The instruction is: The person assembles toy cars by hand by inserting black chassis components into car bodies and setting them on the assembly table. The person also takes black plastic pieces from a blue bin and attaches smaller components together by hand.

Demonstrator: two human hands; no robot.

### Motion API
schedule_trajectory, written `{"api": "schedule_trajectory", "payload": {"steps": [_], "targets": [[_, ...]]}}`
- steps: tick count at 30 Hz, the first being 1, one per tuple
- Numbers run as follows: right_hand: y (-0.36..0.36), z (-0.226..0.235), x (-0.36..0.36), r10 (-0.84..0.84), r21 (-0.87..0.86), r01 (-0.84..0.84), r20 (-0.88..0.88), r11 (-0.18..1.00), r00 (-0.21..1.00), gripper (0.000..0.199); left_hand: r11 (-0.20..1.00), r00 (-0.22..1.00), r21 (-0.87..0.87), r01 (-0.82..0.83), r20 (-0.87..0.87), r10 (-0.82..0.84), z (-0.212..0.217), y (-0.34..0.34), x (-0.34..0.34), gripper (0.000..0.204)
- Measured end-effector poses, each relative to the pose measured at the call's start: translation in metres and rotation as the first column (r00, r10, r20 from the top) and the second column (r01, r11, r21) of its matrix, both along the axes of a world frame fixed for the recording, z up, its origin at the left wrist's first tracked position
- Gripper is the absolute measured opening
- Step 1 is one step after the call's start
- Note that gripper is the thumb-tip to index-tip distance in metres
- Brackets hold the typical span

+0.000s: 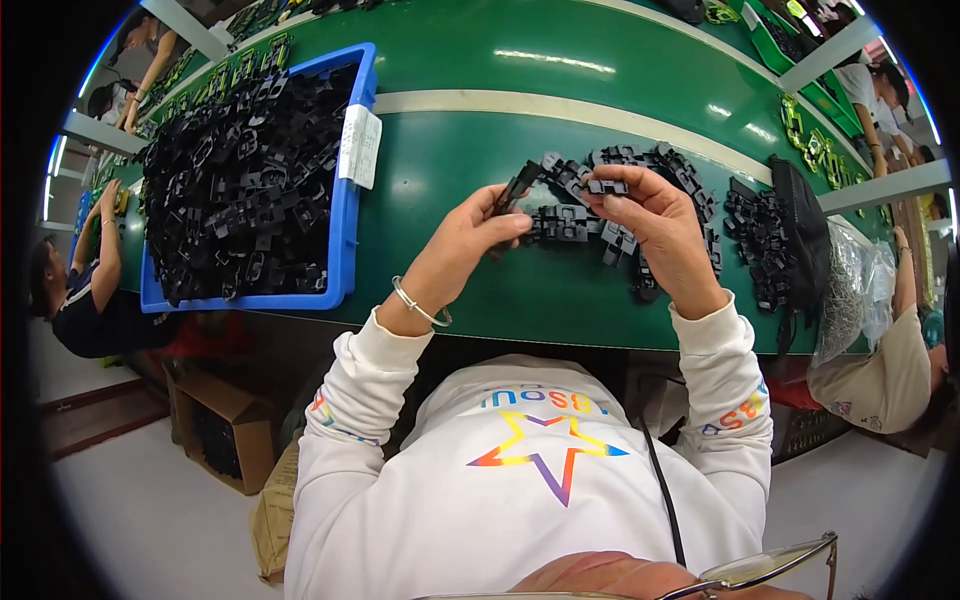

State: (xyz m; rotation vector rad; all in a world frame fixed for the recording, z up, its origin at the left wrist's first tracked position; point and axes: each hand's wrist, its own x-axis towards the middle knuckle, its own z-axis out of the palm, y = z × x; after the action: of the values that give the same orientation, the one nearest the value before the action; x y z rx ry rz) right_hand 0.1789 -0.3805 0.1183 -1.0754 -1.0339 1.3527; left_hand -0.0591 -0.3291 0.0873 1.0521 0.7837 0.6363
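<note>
My left hand (468,232) is closed on a long black plastic part (517,187), held tilted between thumb and fingers. A small dark plastic clip-like piece (607,187) is pinched in my right hand (655,225), a short way to the right of it. Beneath and between both hands lies a loose cluster of black plastic parts (560,224) on the green table (450,290). More of these parts (690,180) curve around behind and to the right of my right hand. The exact shape of each held part is too small to make out.
A blue bin (345,225) heaped with black plastic parts (250,190) stands at the left. Another pile of parts (757,245), a black bag (797,235) and a clear plastic bag (845,290) lie at the right. Co-workers sit at both sides. A cardboard box (225,425) stands on the floor.
</note>
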Motion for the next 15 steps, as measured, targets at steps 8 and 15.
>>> {"api": "schedule_trajectory", "payload": {"steps": [8, 15], "targets": [[0.003, 0.004, -0.016, 0.032, -0.012, -0.034, -0.132, 0.999, 0.991, 0.030, 0.785, 0.942, 0.611, -0.101, -0.195, 0.273, -0.006, -0.004, 0.012, 0.056], [0.003, 0.019, -0.015, 0.104, -0.060, -0.086, 0.456, 0.995, 0.884, 0.028, 0.726, 0.889, 0.684, 0.074, -0.375, 0.263, 0.007, -0.008, 0.005, 0.069]]}}
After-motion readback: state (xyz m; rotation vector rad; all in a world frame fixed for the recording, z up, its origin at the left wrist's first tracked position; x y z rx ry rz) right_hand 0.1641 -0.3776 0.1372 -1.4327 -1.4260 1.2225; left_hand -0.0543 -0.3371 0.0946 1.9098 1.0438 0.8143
